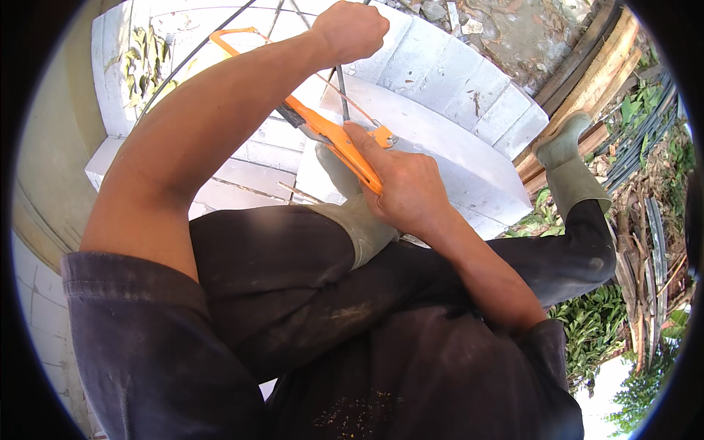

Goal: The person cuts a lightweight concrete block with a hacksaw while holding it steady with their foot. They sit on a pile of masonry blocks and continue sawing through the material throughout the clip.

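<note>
My right hand (408,189) is closed round the handle of an orange hacksaw (339,137). The saw's frame runs up and to the left, passing behind my left forearm, and its far end (233,31) shows beyond it. The thin blade crosses a dark metal rod (342,92) just below my left fist; whether it touches the rod I cannot tell. My left hand (353,33) is a closed fist round the rod, which comes out below it. Other thin dark rods (276,18) slant past near the top edge.
Pale blocks (447,81) form a stepped surface under the saw. My boots (576,172) stand on and beside it. Wooden planks (594,62), a bundle of dark rods (645,136) and leafy plants (590,323) lie to the right. A wall (51,139) rises at left.
</note>
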Motion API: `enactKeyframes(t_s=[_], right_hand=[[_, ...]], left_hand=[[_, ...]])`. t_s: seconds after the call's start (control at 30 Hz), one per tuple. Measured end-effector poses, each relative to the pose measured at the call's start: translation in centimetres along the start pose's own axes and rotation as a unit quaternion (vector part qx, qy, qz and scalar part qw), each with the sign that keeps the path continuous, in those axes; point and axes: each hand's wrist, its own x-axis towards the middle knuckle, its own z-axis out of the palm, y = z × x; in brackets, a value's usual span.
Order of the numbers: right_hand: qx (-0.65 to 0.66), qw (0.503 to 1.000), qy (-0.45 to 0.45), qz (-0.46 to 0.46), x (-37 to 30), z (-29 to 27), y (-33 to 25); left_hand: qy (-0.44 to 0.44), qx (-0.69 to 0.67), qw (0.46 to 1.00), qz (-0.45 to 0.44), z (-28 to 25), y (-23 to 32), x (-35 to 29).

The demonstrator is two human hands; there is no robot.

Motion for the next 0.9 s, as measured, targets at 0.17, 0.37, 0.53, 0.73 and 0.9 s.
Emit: enactKeyframes(t_s=[0.17, 0.37, 0.53, 0.73, 0.9], right_hand=[[0.002, 1.0, 0.024, 0.015, -11.2, -4.1, -0.7], [0.003, 1.0, -0.001, -0.022, -1.4, -1.0, 1.0], [0.032, 0.998, 0.045, -0.005, -5.0, -1.0, 0.2], [-0.01, 1.0, 0.009, -0.01, -9.1, -4.0, 0.5], [-0.017, 1.0, 0.0, -0.004, 2.2, 0.4, -0.4]], left_hand=[[-0.005, 0.007, 1.0, -0.009, 0.4, -0.8, -1.1], [-0.036, 0.04, 0.999, 0.005, -0.1, -0.8, -0.7], [-0.034, 0.003, 0.999, -0.016, -2.8, 0.6, -1.1], [-0.04, -0.019, 0.999, -0.03, -2.5, -0.1, -2.2], [-0.008, -0.008, 1.0, -0.009, -2.0, 0.7, -0.4]])
